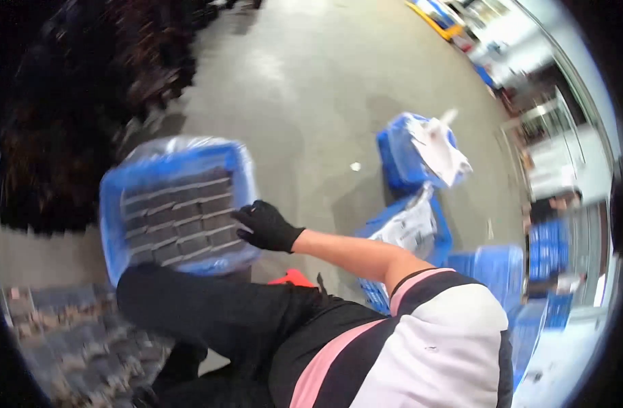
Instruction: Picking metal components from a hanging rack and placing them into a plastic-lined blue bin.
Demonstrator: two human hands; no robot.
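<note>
My right hand, in a black glove, reaches out to the right rim of a blue plastic crate. Its fingers are slightly bent and apart, and I see nothing between them. Clear plastic lines the crate and hangs over its far edge. Inside lie dark grey block-like pieces in close rows, with pale lines between the rows; blur hides what they are. My left hand is out of view. My leg in black trousers lies against the crate's near side.
More dark grey pieces are piled at the lower left. A ragged dark mass fills the upper left. To the right on the concrete floor stand blue crates with white sheeting. A red object sits beside my leg.
</note>
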